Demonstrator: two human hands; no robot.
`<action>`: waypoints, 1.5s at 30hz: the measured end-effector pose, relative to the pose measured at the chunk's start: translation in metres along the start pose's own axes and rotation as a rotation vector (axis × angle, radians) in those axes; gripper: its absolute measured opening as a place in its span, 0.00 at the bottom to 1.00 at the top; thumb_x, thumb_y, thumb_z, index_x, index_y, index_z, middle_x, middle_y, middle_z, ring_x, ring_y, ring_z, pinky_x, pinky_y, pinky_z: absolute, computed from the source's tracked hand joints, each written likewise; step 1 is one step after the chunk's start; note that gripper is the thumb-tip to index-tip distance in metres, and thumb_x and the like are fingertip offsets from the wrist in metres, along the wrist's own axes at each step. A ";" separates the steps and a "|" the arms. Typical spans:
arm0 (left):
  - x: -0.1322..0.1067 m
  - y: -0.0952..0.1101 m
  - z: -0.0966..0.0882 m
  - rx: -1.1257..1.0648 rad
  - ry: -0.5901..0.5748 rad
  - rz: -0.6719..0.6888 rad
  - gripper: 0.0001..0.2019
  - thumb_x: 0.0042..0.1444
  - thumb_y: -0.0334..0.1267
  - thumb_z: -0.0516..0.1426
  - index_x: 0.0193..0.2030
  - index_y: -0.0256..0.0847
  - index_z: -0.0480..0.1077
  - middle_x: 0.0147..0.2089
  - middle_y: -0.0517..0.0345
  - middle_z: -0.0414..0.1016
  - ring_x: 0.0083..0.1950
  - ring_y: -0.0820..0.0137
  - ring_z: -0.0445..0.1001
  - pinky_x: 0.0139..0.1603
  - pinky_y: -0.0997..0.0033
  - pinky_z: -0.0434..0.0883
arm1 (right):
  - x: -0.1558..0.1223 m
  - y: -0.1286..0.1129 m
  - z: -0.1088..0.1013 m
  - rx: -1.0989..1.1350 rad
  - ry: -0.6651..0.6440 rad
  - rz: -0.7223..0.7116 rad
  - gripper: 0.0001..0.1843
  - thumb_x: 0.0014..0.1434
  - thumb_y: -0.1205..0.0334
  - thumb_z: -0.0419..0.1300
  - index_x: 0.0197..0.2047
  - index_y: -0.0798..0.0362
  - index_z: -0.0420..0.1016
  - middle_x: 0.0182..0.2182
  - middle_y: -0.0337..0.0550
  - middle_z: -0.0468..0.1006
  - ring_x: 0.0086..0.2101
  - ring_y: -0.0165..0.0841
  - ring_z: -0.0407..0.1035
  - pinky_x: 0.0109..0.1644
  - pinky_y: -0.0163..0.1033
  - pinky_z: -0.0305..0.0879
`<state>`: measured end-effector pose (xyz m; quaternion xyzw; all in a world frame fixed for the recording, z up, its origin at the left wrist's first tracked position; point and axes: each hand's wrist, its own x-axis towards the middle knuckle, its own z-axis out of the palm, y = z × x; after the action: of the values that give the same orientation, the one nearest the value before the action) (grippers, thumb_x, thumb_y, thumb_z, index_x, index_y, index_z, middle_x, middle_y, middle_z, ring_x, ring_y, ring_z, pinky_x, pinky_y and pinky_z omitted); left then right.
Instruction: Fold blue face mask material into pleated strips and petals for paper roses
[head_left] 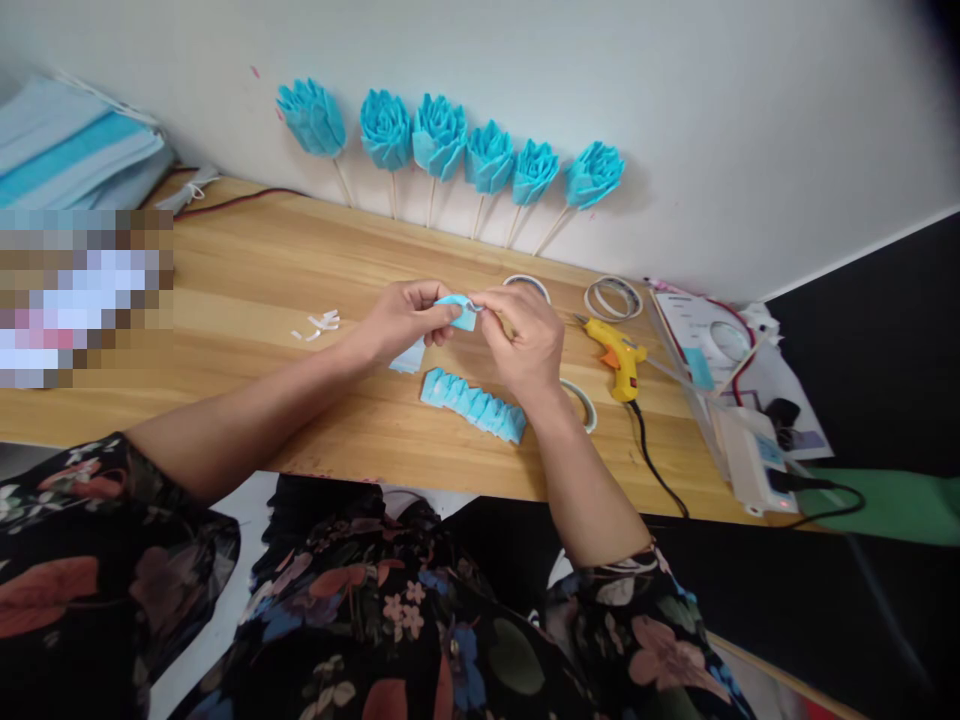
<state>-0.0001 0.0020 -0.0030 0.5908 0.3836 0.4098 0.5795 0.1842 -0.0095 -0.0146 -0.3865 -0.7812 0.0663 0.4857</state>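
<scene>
Taking the yellow glue gun (621, 362) as your landmark, the small blue piece (463, 316) is to its left, held up over the wooden table (247, 265) between your hands. Your left hand (411, 316) has it pinched narrowly, thumb on top; your right hand (525, 328) has its fingertips closed at the piece's right-hand corner, where the edge looks curled, though the exact fold is too small to tell. The step in hand seems to be shaping that corner. The next move calls for a firm left pinch while your right fingertips finish the curl without creasing the middle. Farther left of the gun and nearer you lies a row of shaped blue pieces (474, 405); flat pale-blue sheets (409, 357) show partly beneath your left hand. One tape roll (636, 300) sits just behind the gun, and blue flowers on sticks (440, 138) lean against the wall beyond it, mostly leftward.
</scene>
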 end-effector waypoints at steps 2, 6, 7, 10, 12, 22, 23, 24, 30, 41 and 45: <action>0.001 -0.001 -0.001 0.009 -0.002 -0.008 0.10 0.55 0.38 0.62 0.28 0.37 0.67 0.22 0.62 0.71 0.22 0.79 0.66 0.25 0.79 0.64 | 0.000 -0.002 -0.001 0.080 0.010 0.111 0.10 0.66 0.62 0.56 0.45 0.45 0.79 0.42 0.41 0.83 0.44 0.35 0.75 0.52 0.46 0.70; 0.002 -0.003 -0.002 0.055 -0.004 -0.020 0.09 0.55 0.37 0.62 0.28 0.37 0.68 0.22 0.62 0.71 0.22 0.79 0.66 0.24 0.79 0.64 | 0.001 -0.001 -0.002 0.320 -0.037 0.358 0.15 0.67 0.51 0.56 0.52 0.45 0.76 0.43 0.41 0.81 0.43 0.33 0.75 0.49 0.42 0.72; 0.002 -0.004 -0.002 0.068 -0.006 -0.014 0.09 0.55 0.36 0.62 0.28 0.36 0.68 0.22 0.62 0.71 0.22 0.79 0.66 0.25 0.79 0.64 | 0.001 0.000 -0.001 0.360 -0.061 0.395 0.16 0.66 0.49 0.57 0.52 0.45 0.76 0.41 0.40 0.81 0.42 0.33 0.75 0.47 0.41 0.73; 0.002 -0.005 0.000 0.107 -0.025 0.012 0.09 0.54 0.36 0.62 0.27 0.36 0.68 0.22 0.63 0.70 0.23 0.79 0.67 0.27 0.79 0.66 | 0.002 0.004 0.001 0.403 -0.120 0.460 0.15 0.59 0.47 0.64 0.45 0.47 0.78 0.33 0.36 0.78 0.34 0.30 0.72 0.40 0.38 0.71; 0.002 -0.005 0.001 0.135 -0.044 0.024 0.10 0.54 0.36 0.62 0.26 0.37 0.67 0.21 0.63 0.68 0.23 0.79 0.67 0.27 0.78 0.66 | 0.002 0.004 0.002 0.391 -0.133 0.472 0.12 0.57 0.50 0.66 0.39 0.48 0.77 0.29 0.35 0.77 0.30 0.28 0.70 0.37 0.37 0.69; 0.002 -0.005 0.000 0.083 -0.058 0.065 0.09 0.54 0.36 0.61 0.26 0.37 0.67 0.21 0.63 0.68 0.23 0.79 0.66 0.27 0.78 0.65 | 0.001 -0.006 0.000 -0.021 0.008 0.050 0.06 0.64 0.63 0.61 0.37 0.48 0.80 0.33 0.39 0.81 0.37 0.33 0.73 0.45 0.42 0.68; 0.002 -0.005 0.000 0.074 -0.053 0.065 0.09 0.54 0.36 0.61 0.26 0.37 0.68 0.21 0.63 0.69 0.23 0.78 0.66 0.27 0.78 0.66 | 0.001 -0.004 -0.001 -0.052 0.000 0.020 0.07 0.65 0.63 0.60 0.38 0.47 0.80 0.34 0.40 0.82 0.38 0.34 0.74 0.45 0.43 0.68; 0.002 -0.005 0.000 0.063 -0.047 0.063 0.08 0.54 0.36 0.62 0.27 0.37 0.68 0.22 0.63 0.69 0.23 0.78 0.67 0.27 0.78 0.66 | 0.001 -0.003 -0.001 -0.077 -0.010 -0.003 0.08 0.66 0.63 0.59 0.40 0.47 0.81 0.35 0.40 0.82 0.39 0.34 0.74 0.46 0.43 0.68; 0.002 -0.005 -0.001 0.012 -0.018 0.045 0.09 0.55 0.38 0.62 0.28 0.37 0.69 0.22 0.62 0.70 0.23 0.78 0.66 0.27 0.77 0.67 | 0.001 0.002 -0.003 -0.152 -0.035 -0.121 0.15 0.68 0.68 0.54 0.47 0.45 0.82 0.40 0.42 0.84 0.41 0.35 0.75 0.47 0.44 0.69; 0.001 -0.007 -0.001 -0.026 -0.042 0.071 0.14 0.55 0.45 0.65 0.29 0.37 0.69 0.24 0.60 0.72 0.25 0.78 0.68 0.29 0.77 0.68 | -0.001 0.007 -0.001 -0.155 -0.030 -0.123 0.20 0.68 0.68 0.52 0.50 0.38 0.82 0.41 0.41 0.83 0.42 0.36 0.73 0.47 0.47 0.68; 0.000 -0.006 -0.001 -0.013 -0.040 0.074 0.16 0.55 0.49 0.64 0.28 0.38 0.69 0.25 0.60 0.72 0.25 0.77 0.68 0.29 0.76 0.68 | -0.001 0.005 -0.001 -0.125 -0.070 -0.029 0.19 0.67 0.67 0.53 0.48 0.39 0.83 0.42 0.42 0.83 0.44 0.38 0.73 0.50 0.50 0.68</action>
<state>-0.0009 0.0021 -0.0091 0.6088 0.3471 0.4217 0.5754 0.1879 -0.0071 -0.0172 -0.4021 -0.8058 0.0238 0.4340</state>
